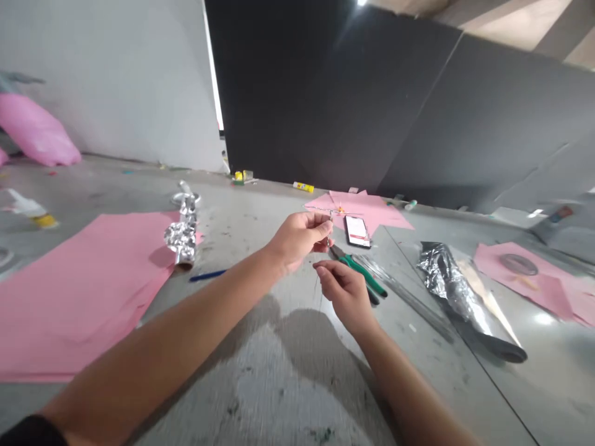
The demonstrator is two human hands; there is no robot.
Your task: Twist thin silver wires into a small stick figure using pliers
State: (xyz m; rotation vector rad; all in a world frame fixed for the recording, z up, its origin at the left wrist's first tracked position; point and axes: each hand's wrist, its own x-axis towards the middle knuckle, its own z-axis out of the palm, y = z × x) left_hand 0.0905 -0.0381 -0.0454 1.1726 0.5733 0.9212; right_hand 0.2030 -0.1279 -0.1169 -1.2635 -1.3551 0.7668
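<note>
My left hand [300,238] is pinched around a thin wire piece [331,214] with a small crosspiece at its top, held above a sheet of cut pink paper [376,210]. My right hand [344,294] sits just below it, its fingertips pinched on a fine wire [320,291] that hangs down. Green-handled pliers [360,272] lie beneath my right fingers, and a black-cased smartphone [357,231] lies next to them. Neither hand touches the pliers or the phone.
A large pink sheet [79,291] and a crumpled foil roll [183,232] lie left, with a blue pen [207,275] nearby. Metal rods [400,294], a foil-and-black roll [460,291] and more pink paper [534,275] lie right. Dark boards [325,93] stand behind.
</note>
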